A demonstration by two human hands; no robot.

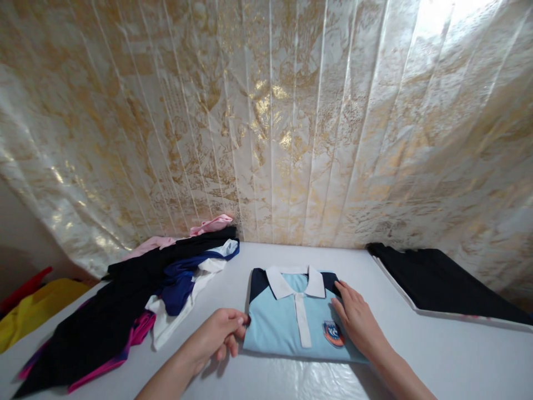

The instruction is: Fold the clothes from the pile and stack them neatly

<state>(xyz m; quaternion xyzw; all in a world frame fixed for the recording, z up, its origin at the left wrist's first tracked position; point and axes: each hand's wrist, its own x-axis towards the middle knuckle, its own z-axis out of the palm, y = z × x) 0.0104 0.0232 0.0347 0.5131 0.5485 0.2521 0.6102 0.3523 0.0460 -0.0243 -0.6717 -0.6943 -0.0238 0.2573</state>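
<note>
1. Shirt point(272, 328): light blue, folded, lying flat around the middle of the tabletop point(441, 364), collar point(315, 283) toward the far edge.
2. My left hand point(222, 332): at the shirt's left side, thumb and index brought nearly together at the cloth's edge, other fingers curled under. Can't tell if any cloth is pinched.
3. My right hand point(355, 315): palm down on the shirt's right side, fingers extended and slightly apart, tips by the navy shoulder point(329, 281), gripping nothing. Badge point(333, 333) just beside it, uncovered.
4. Pile point(137, 303): loose clothes, black, blue, white, pink, along the tabletop's left edge up to the far edge.
5. Stack point(437, 280): black on top, white edge showing below, at the tabletop's far right corner, well apart from the shirt.
6. Yellow cloth point(45, 305) and red cloth point(25, 290): beyond the left edge.
7. Curtain point(270, 111): shiny, gold-patterned, behind the far edge.
</note>
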